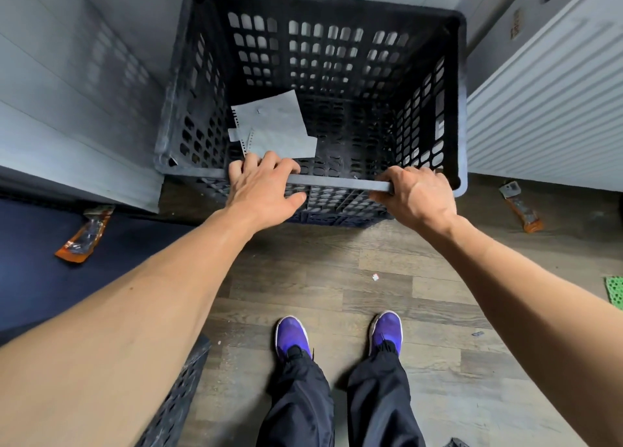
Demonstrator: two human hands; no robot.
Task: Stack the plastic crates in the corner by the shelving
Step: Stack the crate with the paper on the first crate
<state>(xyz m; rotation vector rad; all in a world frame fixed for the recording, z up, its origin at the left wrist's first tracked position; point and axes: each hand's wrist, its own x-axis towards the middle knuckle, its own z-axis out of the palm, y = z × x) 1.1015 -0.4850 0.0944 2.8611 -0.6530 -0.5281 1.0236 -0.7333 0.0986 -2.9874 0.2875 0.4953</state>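
My left hand (266, 190) and right hand (416, 197) clasp the crate (337, 181) by its near rim, lying crosswise. Possibly stacked already

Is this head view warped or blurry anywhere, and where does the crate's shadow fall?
Head view: wide-angle warp bows the crate and floor; its holes throw a dotted shadow on the left wall; left hand and right hand on its near rim look sharp.

a grey wall (77, 109) crowds the crate (340, 181) left of the grip, a ribbed panel (539, 109) right of it. behind the grip, open floor (320, 278) leaves room.
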